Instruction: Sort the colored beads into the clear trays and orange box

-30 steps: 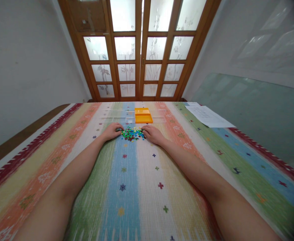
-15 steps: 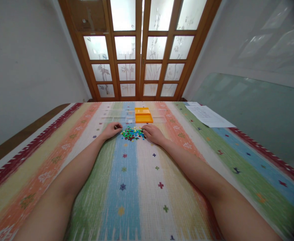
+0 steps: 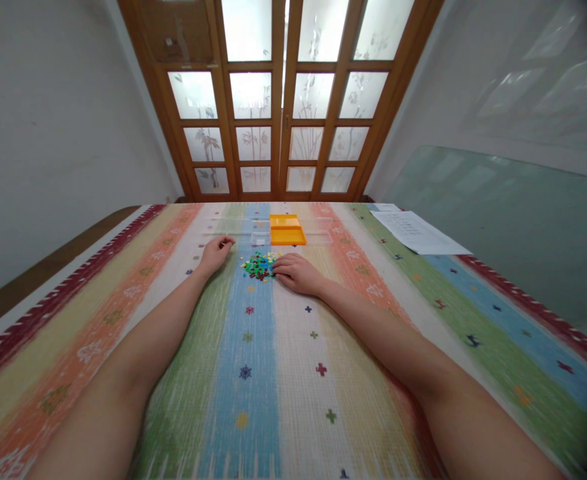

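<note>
A heap of small pieces (image 3: 257, 267) in green, blue, yellow, white and dark red lies on the striped cloth. At its right side rests my right hand (image 3: 296, 273), palm down, its fingertips among the pieces and covering some of them. My left hand (image 3: 217, 252) is apart from the heap, up and to its left, close to the clear plastic trays. Its thumb and fingertips are pinched together; whatever they hold is too small to make out. Behind the heap stands an orange two-part box (image 3: 288, 236), open, beside clear trays (image 3: 228, 227).
The striped tablecloth (image 3: 303, 373) covers the table. White paper sheets (image 3: 421, 233) lie at the back right, near a pale green glass panel (image 3: 493, 220). Wooden doors with glass panes (image 3: 282, 120) stand beyond the far edge, with walls on both sides.
My left hand has moved up and left, away from the heap, toward the clear trays. My right hand has shifted left and slightly down, over the right part of the heap.
</note>
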Available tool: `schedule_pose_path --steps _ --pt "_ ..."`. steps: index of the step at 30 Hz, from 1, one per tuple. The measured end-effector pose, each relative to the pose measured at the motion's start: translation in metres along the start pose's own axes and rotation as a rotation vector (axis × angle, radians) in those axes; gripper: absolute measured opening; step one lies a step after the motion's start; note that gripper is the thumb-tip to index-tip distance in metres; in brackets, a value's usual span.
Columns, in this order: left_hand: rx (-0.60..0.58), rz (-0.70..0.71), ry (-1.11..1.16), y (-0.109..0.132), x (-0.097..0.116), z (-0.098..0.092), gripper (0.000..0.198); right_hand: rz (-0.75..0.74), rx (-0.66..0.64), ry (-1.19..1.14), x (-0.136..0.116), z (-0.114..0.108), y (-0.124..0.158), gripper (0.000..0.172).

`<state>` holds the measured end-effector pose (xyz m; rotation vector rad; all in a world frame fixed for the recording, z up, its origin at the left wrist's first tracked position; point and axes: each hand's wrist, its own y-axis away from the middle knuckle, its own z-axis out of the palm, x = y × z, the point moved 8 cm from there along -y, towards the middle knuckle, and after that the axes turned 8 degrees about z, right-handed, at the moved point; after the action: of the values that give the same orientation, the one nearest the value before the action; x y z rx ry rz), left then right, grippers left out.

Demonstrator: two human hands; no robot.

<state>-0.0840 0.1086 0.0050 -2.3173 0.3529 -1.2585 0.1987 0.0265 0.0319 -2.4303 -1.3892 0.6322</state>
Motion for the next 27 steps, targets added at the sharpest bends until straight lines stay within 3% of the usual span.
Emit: schedule_pose_path --steps 8,15,27 --pt "0.194 -0.127 0.079 -0.002 -0.018 -0.020 0.023 0.043 -0.061 -0.011 0.001 0.002 -0.001 0.028" --pt "0.386 -0.257 0.189 0.002 -0.032 -0.039 0.036 0.073 -0.052 -0.039 0.005 0.002 -0.001 0.028" --pt "0.444 -0.362 0.324 0.006 -0.044 -0.042 0.053 0.070 -0.061 -0.008 0.005 0.003 0.000 0.028"
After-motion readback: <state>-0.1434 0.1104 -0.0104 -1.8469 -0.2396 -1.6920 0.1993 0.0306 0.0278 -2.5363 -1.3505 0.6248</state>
